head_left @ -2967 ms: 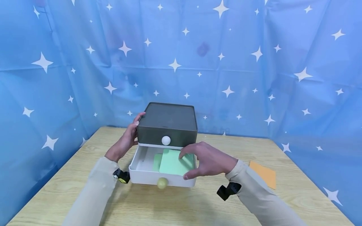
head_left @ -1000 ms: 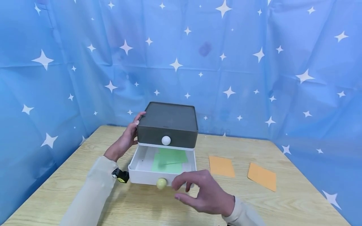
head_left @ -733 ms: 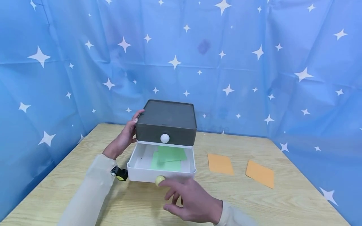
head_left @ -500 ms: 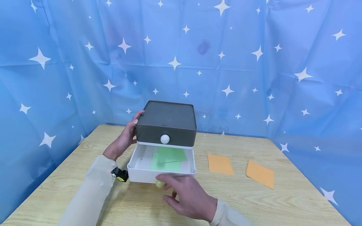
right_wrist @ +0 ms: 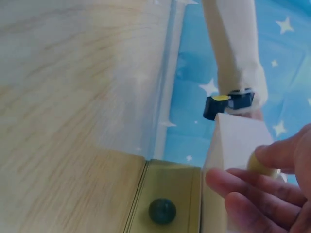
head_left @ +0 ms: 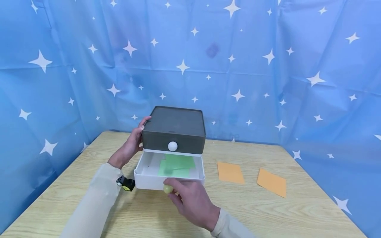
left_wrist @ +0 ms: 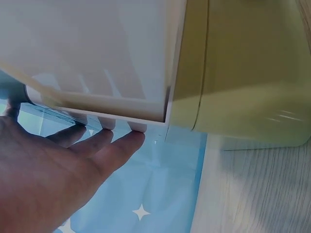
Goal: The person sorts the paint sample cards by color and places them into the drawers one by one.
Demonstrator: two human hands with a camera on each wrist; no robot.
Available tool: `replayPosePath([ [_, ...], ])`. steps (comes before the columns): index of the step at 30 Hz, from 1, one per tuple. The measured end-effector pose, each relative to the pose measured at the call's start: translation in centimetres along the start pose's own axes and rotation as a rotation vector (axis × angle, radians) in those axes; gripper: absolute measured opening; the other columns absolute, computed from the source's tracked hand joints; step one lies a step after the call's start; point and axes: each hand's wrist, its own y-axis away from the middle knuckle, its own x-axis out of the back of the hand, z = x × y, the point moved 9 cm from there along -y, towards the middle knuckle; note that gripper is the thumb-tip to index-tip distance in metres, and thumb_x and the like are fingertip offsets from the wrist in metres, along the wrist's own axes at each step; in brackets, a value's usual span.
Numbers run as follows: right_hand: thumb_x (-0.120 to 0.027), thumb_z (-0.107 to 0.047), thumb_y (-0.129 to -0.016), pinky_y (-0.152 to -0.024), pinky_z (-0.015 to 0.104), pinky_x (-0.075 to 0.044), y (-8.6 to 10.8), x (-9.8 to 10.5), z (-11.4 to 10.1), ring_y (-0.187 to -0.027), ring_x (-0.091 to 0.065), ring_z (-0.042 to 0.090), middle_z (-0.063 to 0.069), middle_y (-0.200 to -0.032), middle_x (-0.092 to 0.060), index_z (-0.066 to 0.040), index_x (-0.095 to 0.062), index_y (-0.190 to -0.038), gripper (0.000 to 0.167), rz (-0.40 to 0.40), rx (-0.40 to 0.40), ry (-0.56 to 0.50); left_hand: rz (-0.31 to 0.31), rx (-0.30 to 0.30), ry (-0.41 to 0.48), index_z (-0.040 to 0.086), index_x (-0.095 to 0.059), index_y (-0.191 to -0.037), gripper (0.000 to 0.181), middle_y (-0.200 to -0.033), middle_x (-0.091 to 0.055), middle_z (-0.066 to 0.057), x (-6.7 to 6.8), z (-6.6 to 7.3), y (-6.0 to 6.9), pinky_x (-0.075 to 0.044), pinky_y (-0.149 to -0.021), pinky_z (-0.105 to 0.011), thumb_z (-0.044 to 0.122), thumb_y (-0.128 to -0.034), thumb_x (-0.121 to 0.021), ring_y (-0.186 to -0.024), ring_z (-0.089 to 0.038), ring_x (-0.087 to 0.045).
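A small drawer unit stands on the table. Its dark grey top section has a white knob. Below that, a white drawer is pulled out, with green paper sheets lying overlapped inside. My right hand pinches the drawer's yellow-green knob between thumb and index finger, the other fingers loosely bent in the right wrist view. My left hand rests against the unit's left side; in the left wrist view its extended fingers touch the white side wall.
Two orange paper sheets lie on the wooden table to the right of the unit. In the right wrist view a yellow lower section with a dark knob shows. A blue starred curtain hangs behind.
My right hand has left the green sheets, moved down to the drawer knob and pinched it. The drawer has slid slightly inward. A second orange sheet is now visible. My left hand stays put.
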Motion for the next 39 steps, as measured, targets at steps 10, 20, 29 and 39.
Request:
replayPosePath([
  [10,-0.076,-0.007,-0.086,-0.063,0.007,-0.050,-1.2,-1.7,3.2,-0.070,-0.072,0.004,-0.001,-0.083,-0.077,-0.012,-0.067,-0.110,0.026,-0.021,-0.106,-0.047,-0.006,0.017,0.018,0.048,-0.003,-0.158,0.055,-0.170,0.002,-0.006,-0.2,-0.6,0.0,-0.027,-0.109,-0.074,0.053,-0.1026,-0.008,-0.152,-0.045,-0.015],
  [20,-0.078,-0.007,-0.084,-0.062,0.010,-0.052,-2.2,-2.1,5.1,-0.064,-0.071,0.003,-0.003,-0.080,-0.077,-0.014,-0.068,-0.110,0.029,-0.003,-0.145,-0.011,0.006,0.014,0.014,0.047,-0.003,-0.158,0.056,-0.171,0.004,-0.006,-0.1,-0.3,-0.3,-0.023,-0.109,-0.078,0.055,-0.1025,-0.010,-0.154,-0.045,-0.011],
  [29,-0.075,-0.006,-0.086,-0.062,0.011,-0.051,-2.7,-2.7,6.4,-0.061,-0.068,0.001,-0.005,-0.078,-0.076,-0.015,-0.070,-0.111,0.027,0.006,-0.181,0.002,0.014,0.010,0.011,0.048,-0.004,-0.158,0.056,-0.171,0.003,-0.006,0.0,-0.1,-0.2,-0.025,-0.108,-0.077,0.054,-0.1025,-0.009,-0.154,-0.044,-0.012],
  [39,-0.075,-0.006,-0.085,-0.060,0.011,-0.049,-2.7,-3.0,7.0,-0.060,-0.067,0.003,-0.004,-0.073,-0.073,-0.013,-0.070,-0.109,0.026,0.028,-0.204,-0.007,0.006,0.013,0.015,0.047,-0.005,-0.158,0.056,-0.169,-0.004,-0.009,0.0,-0.2,-0.2,-0.031,-0.107,-0.072,0.052,-0.1023,-0.010,-0.151,-0.044,-0.019],
])
